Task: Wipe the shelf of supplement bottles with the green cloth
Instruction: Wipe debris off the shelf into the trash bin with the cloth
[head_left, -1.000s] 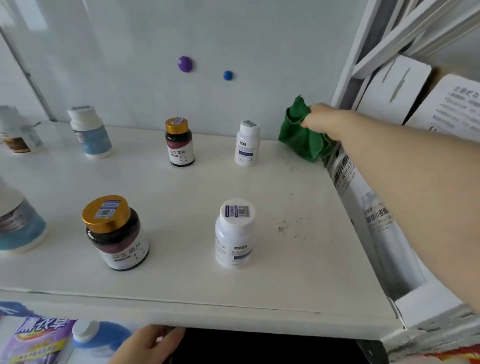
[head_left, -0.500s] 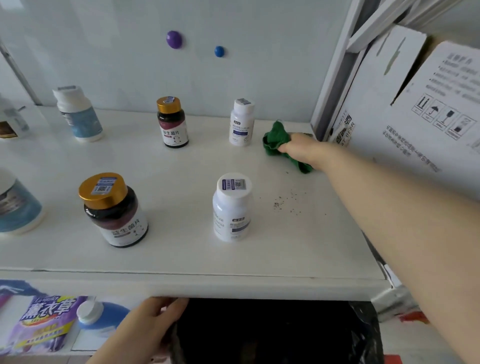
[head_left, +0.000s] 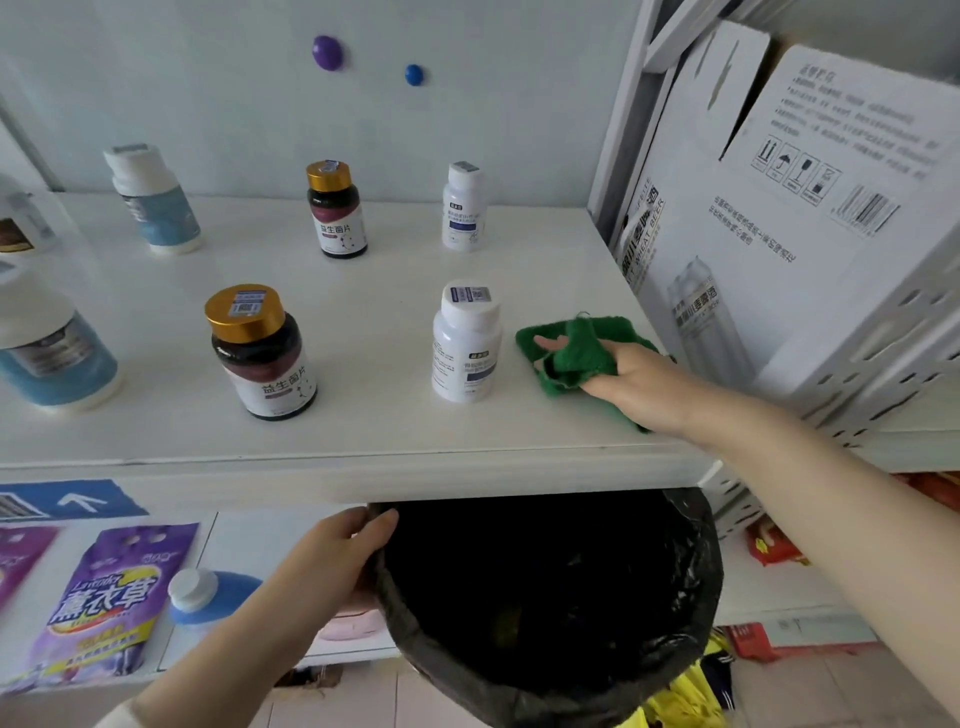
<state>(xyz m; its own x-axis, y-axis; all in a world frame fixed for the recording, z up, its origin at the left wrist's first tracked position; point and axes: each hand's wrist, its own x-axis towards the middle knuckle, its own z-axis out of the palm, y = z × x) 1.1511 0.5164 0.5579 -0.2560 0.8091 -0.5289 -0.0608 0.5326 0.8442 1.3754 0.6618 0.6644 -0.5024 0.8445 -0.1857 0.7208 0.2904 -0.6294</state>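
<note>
My right hand (head_left: 631, 382) presses the green cloth (head_left: 576, 348) flat on the white shelf (head_left: 374, 332), fingers tucked into its folds, just right of a white supplement bottle (head_left: 466, 343). A dark gold-capped bottle (head_left: 260, 351) stands at front left. Behind stand a smaller gold-capped bottle (head_left: 336, 209), a small white bottle (head_left: 462, 207) and a blue-and-white bottle (head_left: 153, 200). My left hand (head_left: 337, 558) grips the rim of a black-lined bin (head_left: 545, 608) held under the shelf's front edge.
A large blue-and-white bottle (head_left: 49, 353) stands at the left edge. White cardboard boxes (head_left: 779, 223) wall in the shelf's right side. Purple detergent pouches (head_left: 98, 603) and a blue bottle (head_left: 208, 597) lie on the lower shelf. Two magnets, one of them purple (head_left: 327, 52), stick to the back panel.
My right hand has dragged the cloth from the back right corner forward over the speckled dirt to near the front edge. The bin has come up into view under the shelf edge.
</note>
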